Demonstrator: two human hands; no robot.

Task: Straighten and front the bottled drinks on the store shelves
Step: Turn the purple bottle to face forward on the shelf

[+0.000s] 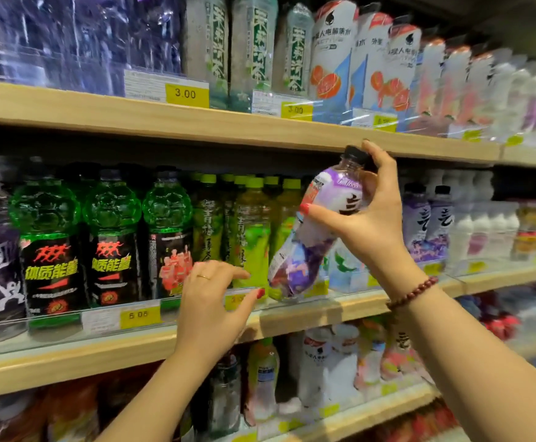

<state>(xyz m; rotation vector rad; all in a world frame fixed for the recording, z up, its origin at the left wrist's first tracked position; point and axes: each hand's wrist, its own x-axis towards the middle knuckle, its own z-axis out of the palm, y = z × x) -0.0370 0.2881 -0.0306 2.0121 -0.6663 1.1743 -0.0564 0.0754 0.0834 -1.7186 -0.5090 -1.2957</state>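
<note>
pale wooden shelf boards [101, 113] with clear plastic front rails [69, 327] and yellow price tags [185, 94], shadow beneath each

A shop: long pale wooden shelves [107, 114] stocked with rowed plastic drink bottles [49, 247], yellow price tags [186, 95] along their front edges.

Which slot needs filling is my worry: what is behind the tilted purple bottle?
Behind the purple bottle, gripped by the right hand, a pale bottle with a green leaf print shows. The shelf directly behind it is covered.

Head view; close, facing shelves [260, 129]
</note>
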